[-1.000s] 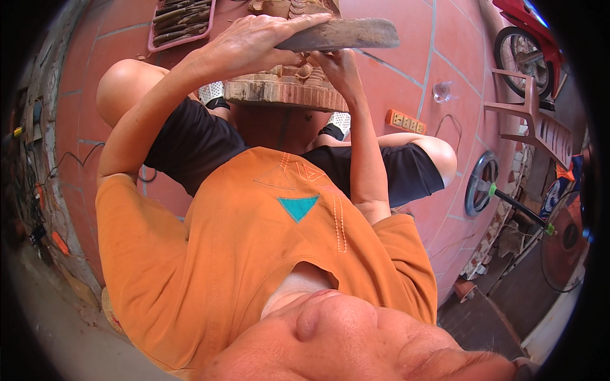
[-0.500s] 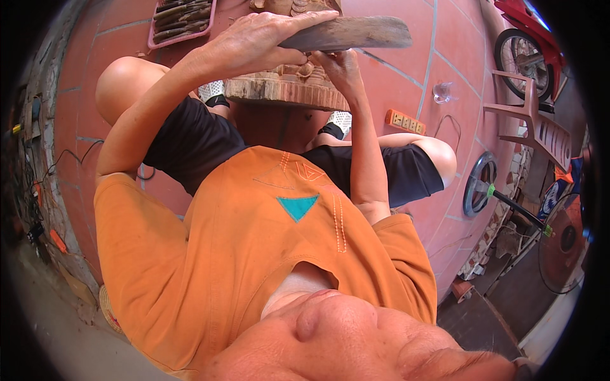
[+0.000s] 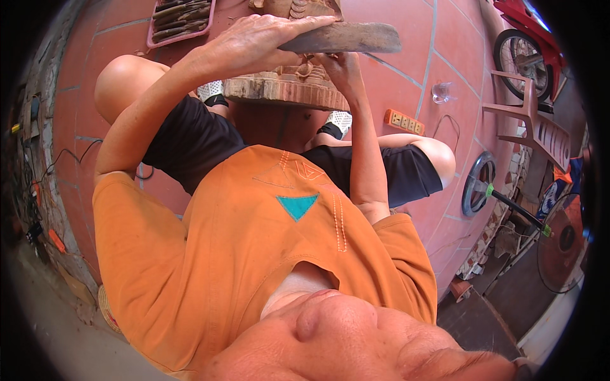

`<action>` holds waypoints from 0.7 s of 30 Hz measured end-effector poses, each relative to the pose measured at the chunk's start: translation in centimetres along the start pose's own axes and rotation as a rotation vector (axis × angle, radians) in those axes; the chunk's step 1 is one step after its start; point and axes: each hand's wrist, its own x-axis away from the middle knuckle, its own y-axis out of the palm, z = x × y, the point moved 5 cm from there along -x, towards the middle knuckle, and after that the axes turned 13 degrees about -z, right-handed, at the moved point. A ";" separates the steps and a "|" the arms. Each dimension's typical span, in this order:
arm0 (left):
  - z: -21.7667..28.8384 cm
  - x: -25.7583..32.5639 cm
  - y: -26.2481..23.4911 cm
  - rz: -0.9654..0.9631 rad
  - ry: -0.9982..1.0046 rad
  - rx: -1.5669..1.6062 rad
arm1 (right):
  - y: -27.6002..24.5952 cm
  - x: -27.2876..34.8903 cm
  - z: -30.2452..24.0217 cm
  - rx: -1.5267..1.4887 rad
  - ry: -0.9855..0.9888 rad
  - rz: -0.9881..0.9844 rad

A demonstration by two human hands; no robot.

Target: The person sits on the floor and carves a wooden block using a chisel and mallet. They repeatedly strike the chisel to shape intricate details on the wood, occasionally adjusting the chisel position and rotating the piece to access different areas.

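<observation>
My left hand [image 3: 251, 43] is wrapped round one end of a flat, grey-brown wooden bat [image 3: 346, 38], its index finger stretched along the upper edge. The bat's broad end points to the right, over my right hand [image 3: 342, 70]. That hand is closed, fingers pinched close to the carving; whatever it holds is hidden behind the bat and fingers. Below both hands a carved wooden piece [image 3: 289, 91] with a thick, rough-edged base stands on the floor between my feet. Rounded carved shapes show on it, partly covered by my hands and the bat.
A pink tray [image 3: 152, 37] of several long dark tools lies at the far left. To the right are an orange power strip [image 3: 404, 122], a clear glass [image 3: 441, 93], a plastic chair [image 3: 530, 114], a motorbike wheel [image 3: 522, 60] and a standing fan's round base [image 3: 476, 184]. Tiled floor [image 3: 406, 66] surrounds the carving.
The wooden bat has shifted a little left and nearer to me, with my left hand moving slightly along with it. My right hand has barely moved. The carving stays in place.
</observation>
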 end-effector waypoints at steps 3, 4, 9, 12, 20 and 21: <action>0.2 0.0 -0.2 0.060 0.053 0.014 | -0.2 0.0 0.8 0.047 0.048 -0.029; 0.2 0.1 -0.3 0.104 0.088 0.019 | -0.4 0.0 1.2 0.084 0.084 -0.052; -0.5 -0.2 -0.1 0.158 0.126 -0.012 | -0.5 -0.1 1.9 0.178 0.124 -0.065; -1.0 -0.2 -0.1 0.123 0.065 -0.068 | -0.4 -0.2 2.2 0.172 0.082 -0.076; 0.0 1.8 -4.8 0.137 0.071 0.145 | -2.7 -0.2 1.7 0.091 0.222 0.050; -0.2 2.1 -5.0 0.077 0.015 0.293 | -3.0 -0.4 1.5 0.060 0.219 0.096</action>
